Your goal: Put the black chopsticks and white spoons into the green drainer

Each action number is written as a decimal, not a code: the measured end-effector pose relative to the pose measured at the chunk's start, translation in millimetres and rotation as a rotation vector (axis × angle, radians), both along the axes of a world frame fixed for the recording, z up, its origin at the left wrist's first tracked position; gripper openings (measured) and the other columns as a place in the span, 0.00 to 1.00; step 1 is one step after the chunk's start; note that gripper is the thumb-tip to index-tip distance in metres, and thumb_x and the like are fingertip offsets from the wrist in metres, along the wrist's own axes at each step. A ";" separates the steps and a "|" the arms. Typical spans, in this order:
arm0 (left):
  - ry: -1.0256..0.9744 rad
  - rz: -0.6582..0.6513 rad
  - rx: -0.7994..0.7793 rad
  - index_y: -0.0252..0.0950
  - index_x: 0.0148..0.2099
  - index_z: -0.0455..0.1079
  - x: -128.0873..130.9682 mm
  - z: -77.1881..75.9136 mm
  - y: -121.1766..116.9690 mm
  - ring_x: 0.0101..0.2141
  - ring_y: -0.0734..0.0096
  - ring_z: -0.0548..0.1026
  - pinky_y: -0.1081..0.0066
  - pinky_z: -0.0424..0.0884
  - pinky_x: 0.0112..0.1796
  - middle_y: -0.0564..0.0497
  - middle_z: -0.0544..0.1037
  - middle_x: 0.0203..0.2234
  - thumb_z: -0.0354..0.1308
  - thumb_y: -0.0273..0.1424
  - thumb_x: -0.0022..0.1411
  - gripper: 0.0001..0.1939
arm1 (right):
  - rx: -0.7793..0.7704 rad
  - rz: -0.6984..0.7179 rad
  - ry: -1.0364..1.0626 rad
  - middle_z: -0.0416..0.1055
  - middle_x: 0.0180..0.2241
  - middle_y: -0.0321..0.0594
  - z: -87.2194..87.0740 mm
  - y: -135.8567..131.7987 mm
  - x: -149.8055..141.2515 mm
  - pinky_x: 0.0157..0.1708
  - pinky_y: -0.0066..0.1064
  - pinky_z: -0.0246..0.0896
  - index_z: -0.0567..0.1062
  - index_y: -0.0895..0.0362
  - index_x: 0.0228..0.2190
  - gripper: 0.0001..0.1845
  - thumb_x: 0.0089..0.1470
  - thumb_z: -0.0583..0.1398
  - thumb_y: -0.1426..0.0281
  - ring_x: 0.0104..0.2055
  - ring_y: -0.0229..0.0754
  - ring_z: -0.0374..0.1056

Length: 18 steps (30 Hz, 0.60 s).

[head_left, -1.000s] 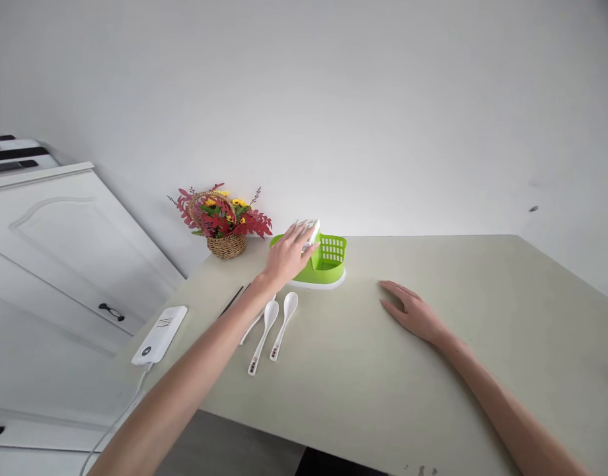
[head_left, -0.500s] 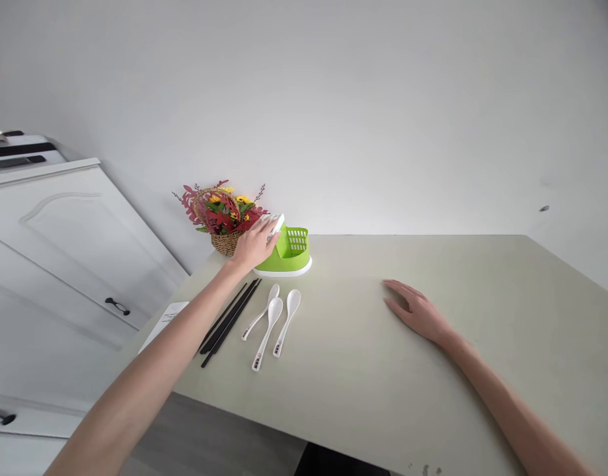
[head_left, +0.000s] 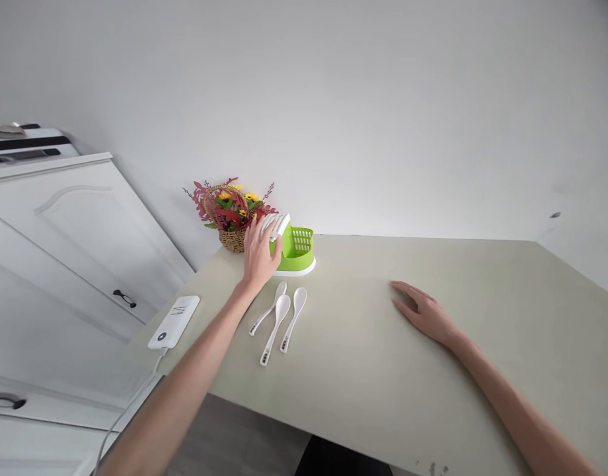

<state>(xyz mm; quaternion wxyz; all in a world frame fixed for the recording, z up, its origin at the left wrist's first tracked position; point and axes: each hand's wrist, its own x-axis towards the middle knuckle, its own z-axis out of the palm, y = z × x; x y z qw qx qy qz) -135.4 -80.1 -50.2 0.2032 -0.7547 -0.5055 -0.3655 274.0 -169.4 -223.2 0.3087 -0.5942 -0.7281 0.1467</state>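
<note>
A green plastic cutlery holder with a white base and a white slotted top stands on the table near the wall. My left hand grips its raised left part, fingers over the white top and thumb at the front side. Just in front of the holder lie three white spoons, bowls toward the wall. The black chopsticks are hidden behind my left forearm. Farther right, my right hand rests flat and open on the table, touching nothing else.
Behind my left hand, a wicker basket of artificial flowers stands by the wall. A white power bank with a cable lies at the table's left edge, beside white cabinets.
My left hand has turned more upright over the white top, and its forearm now covers the chopsticks. The power bank has come into fuller view. My right hand stays in place.
</note>
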 end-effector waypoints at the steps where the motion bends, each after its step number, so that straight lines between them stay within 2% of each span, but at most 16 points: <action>1: -0.046 -0.009 0.013 0.36 0.66 0.66 -1.6 -6.4 -11.7 0.70 0.53 0.58 0.50 0.54 0.69 0.38 0.66 0.67 0.48 0.36 0.75 0.22 | 0.005 0.000 0.003 0.67 0.66 0.39 -0.8 0.2 0.0 0.64 0.49 0.63 0.68 0.46 0.62 0.27 0.67 0.52 0.52 0.67 0.53 0.63; 3: -0.112 0.000 0.003 0.36 0.64 0.66 -8.8 -22.3 -38.0 0.68 0.54 0.62 0.51 0.58 0.67 0.38 0.70 0.64 0.50 0.36 0.74 0.20 | 0.014 0.004 0.007 0.67 0.66 0.40 -3.4 1.0 0.5 0.65 0.50 0.61 0.68 0.47 0.62 0.27 0.67 0.52 0.52 0.67 0.53 0.63; 5: -0.149 0.053 -0.038 0.36 0.63 0.66 -21.6 -41.0 -66.2 0.66 0.51 0.64 0.49 0.61 0.66 0.36 0.71 0.62 0.52 0.36 0.73 0.20 | 0.014 0.007 0.009 0.67 0.66 0.41 -6.2 1.5 1.3 0.66 0.51 0.60 0.68 0.47 0.62 0.27 0.67 0.52 0.53 0.67 0.53 0.63; 10: -0.150 0.247 -0.169 0.37 0.65 0.62 -72.3 -81.8 -128.0 0.69 0.44 0.60 0.45 0.60 0.65 0.35 0.67 0.64 0.52 0.38 0.73 0.22 | 0.007 -0.004 -0.004 0.67 0.66 0.42 -10.1 -5.3 4.2 0.65 0.52 0.61 0.68 0.48 0.63 0.28 0.67 0.52 0.52 0.67 0.54 0.64; 14: -0.010 0.392 -0.419 0.31 0.68 0.57 -105.9 -100.8 -161.1 0.68 0.37 0.59 0.42 0.60 0.64 0.29 0.65 0.66 0.51 0.41 0.72 0.29 | 0.012 -0.007 -0.015 0.66 0.66 0.41 -13.8 -18.4 7.4 0.65 0.53 0.60 0.68 0.48 0.63 0.28 0.67 0.52 0.52 0.67 0.54 0.63; 18: 0.111 0.511 -0.490 0.30 0.70 0.54 -111.9 -108.4 -181.3 0.68 0.39 0.59 0.41 0.56 0.65 0.28 0.65 0.66 0.48 0.42 0.74 0.30 | 0.015 -0.039 -0.034 0.67 0.66 0.41 -20.8 -33.6 10.4 0.64 0.54 0.62 0.67 0.47 0.64 0.29 0.67 0.52 0.51 0.67 0.56 0.64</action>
